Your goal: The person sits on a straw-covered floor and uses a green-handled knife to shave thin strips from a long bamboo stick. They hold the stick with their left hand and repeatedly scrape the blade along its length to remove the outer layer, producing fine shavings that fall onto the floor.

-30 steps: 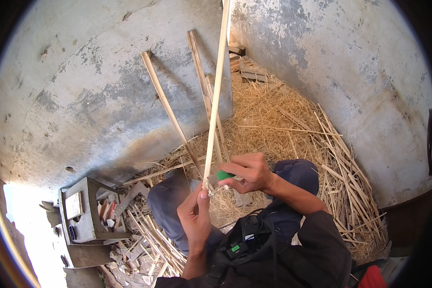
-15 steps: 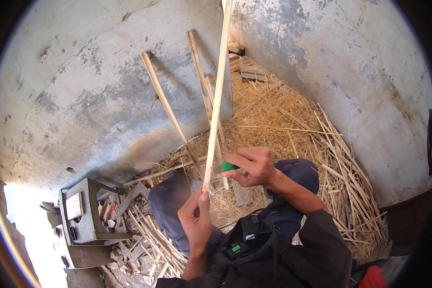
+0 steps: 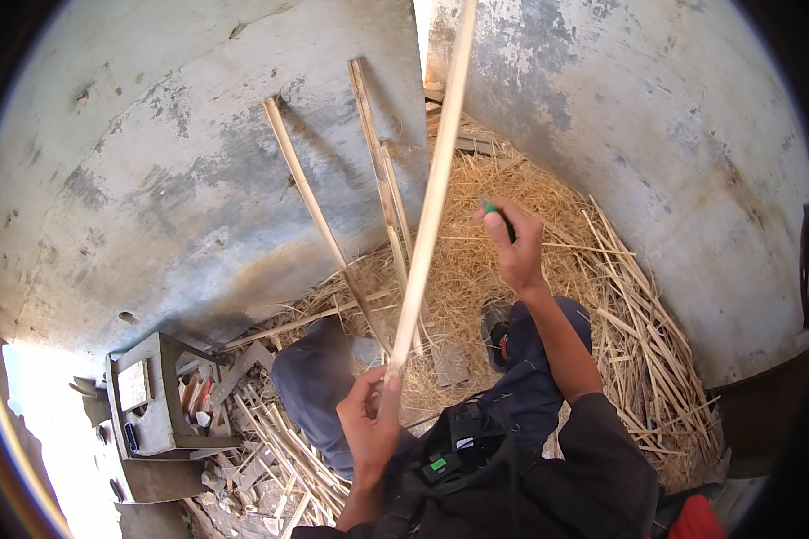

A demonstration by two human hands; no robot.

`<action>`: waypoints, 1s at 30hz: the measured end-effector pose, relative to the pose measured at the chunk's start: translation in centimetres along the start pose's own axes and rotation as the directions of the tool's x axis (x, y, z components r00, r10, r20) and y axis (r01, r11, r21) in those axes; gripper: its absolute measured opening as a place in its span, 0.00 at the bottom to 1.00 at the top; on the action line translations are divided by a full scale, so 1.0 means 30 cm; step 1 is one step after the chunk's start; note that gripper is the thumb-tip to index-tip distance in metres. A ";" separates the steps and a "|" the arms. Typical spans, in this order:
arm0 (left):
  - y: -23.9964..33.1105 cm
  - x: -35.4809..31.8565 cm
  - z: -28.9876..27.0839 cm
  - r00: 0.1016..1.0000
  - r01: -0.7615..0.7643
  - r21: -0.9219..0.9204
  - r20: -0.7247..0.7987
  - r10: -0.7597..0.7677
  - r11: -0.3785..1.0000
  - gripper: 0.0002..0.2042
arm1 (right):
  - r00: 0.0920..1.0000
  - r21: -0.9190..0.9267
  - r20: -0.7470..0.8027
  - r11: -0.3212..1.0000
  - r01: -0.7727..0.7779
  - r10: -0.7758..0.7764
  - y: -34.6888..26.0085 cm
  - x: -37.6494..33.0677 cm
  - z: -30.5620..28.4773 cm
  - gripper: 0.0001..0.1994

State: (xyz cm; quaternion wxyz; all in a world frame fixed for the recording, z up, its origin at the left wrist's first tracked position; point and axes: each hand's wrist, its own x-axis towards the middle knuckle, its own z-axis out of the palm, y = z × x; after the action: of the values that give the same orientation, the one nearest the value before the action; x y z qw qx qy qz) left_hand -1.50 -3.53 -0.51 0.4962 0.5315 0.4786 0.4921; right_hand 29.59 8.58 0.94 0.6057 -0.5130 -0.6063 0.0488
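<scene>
Your left hand grips 1 long cane upright; your right hand is clenched around a green tool, lifted off it. 3 canes lean finished against the wall, it seems.

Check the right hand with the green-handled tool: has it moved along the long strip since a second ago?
Yes. The right hand with the green-handled tool has moved up and away from the left hand, farther along the long strip, toward the wall corner.
</scene>
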 end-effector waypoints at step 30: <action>0.022 0.070 0.038 0.998 -0.035 -0.098 0.049 0.040 0.995 0.11 | 0.784 0.172 0.300 0.840 0.515 -0.543 -0.136 -0.149 0.143 0.21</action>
State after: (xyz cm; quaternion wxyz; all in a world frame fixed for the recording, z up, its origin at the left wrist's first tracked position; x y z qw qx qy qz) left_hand -0.23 -1.54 0.21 0.5241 0.5279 0.4314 0.5104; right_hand 22.76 6.03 -0.46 0.5023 -0.2814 -0.8176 -0.0115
